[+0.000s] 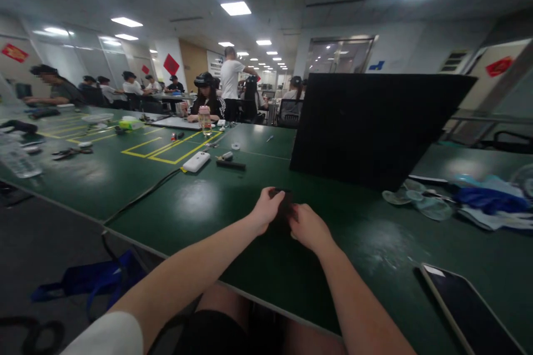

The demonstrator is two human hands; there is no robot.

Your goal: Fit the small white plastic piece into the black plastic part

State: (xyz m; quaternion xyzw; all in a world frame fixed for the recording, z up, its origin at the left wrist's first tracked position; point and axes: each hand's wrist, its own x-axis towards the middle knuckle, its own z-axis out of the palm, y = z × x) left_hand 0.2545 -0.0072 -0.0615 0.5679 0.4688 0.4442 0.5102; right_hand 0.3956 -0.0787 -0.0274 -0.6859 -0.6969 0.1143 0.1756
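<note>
Over the green table, close in front of me, both hands meet around a small dark object (285,203). It looks flat and black, and its kind cannot be made out. My left hand (267,209) is closed on its left side, with the thumb along the top edge. From the right, my right hand (310,226) grips it lower down with curled fingers. Much of the object is hidden behind the fingers or blurs into the dark tabletop.
A large black panel (366,127) stands beyond my right hand. A phone (470,310) lies at the near right, with a blue cloth (491,199) farther back. Ahead are a white box with a cable (196,162) and a black bar (231,165). People sit farther off.
</note>
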